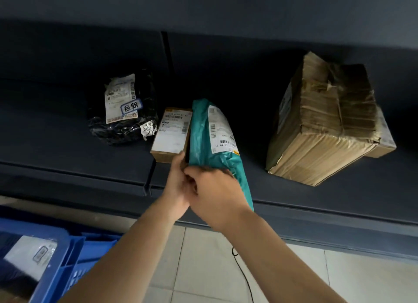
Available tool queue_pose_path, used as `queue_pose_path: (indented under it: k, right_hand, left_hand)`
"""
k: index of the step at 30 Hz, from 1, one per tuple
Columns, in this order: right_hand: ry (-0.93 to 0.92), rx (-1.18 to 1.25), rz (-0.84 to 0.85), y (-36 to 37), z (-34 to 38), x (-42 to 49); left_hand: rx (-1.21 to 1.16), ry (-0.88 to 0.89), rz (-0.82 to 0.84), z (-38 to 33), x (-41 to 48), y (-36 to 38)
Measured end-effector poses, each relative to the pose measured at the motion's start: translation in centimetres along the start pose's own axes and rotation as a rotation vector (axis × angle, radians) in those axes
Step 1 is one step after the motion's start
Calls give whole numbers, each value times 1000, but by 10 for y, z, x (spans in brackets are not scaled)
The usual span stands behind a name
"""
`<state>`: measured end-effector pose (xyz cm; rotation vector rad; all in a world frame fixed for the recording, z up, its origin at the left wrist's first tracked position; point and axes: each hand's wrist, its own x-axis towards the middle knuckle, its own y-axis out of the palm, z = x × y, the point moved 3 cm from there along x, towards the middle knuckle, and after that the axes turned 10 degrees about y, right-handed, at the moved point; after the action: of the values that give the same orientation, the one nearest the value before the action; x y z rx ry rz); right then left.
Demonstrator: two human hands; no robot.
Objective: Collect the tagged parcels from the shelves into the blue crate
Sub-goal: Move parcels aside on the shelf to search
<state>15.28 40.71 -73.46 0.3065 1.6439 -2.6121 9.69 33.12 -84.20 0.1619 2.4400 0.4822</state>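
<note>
1. Dark shelving fills the background; its lower shelf [67, 149] carries four parcels above a pale tiled floor [203, 268].
2. Black bag parcel [123, 117]: lies at the left of the shelf, bearing a white shipping label and a blue-bordered handwritten tag [131, 107].
3. Small cardboard box [170, 135]: lies flat just right of the black bag parcel, label upward, touching the teal parcel [210, 140].
4. Teal parcel: a soft mailer, tilted on edge, its near end projecting past the shelf front.
5. Right hand [217, 194]: fingers curled over the near end of the teal parcel, gripping it.
6. Left hand [177, 180]: closed on the same end from the left, thumb against the mailer's edge beside the small cardboard box.
7. Large taped carton [323, 126]: stands well apart at the right of the shelf.
8. Blue crate [56, 264]: lower left, on the floor side of the shelf, holding a white-labelled parcel [29, 255].
9. Black cable [244, 275]: trails over the tiles.
</note>
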Motion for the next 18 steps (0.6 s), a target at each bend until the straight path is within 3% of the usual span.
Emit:
queue_pose_path:
  k: [3,6,8,10,13,18]
  right_hand:
    - [-39,404,-318,-27,-26,-4]
    - [230,736,-431,-34,-77,3]
    - [452,827,-362,-17,-106,13]
    - [576,746,-212,9,-119,18]
    - [539,629,-133,34,-110,19]
    - [546,707,-55,45,-91,9]
  left_hand:
    - [58,47,-92,-16,-10,-4]
    - [114,95,-17,-29,-19,5]
    - [176,99,27,-32,-23,13]
    - [226,77,63,-31,-25,23]
    - [280,84,58,-23,-24,33]
    - [291,117,71,-8,-29,34]
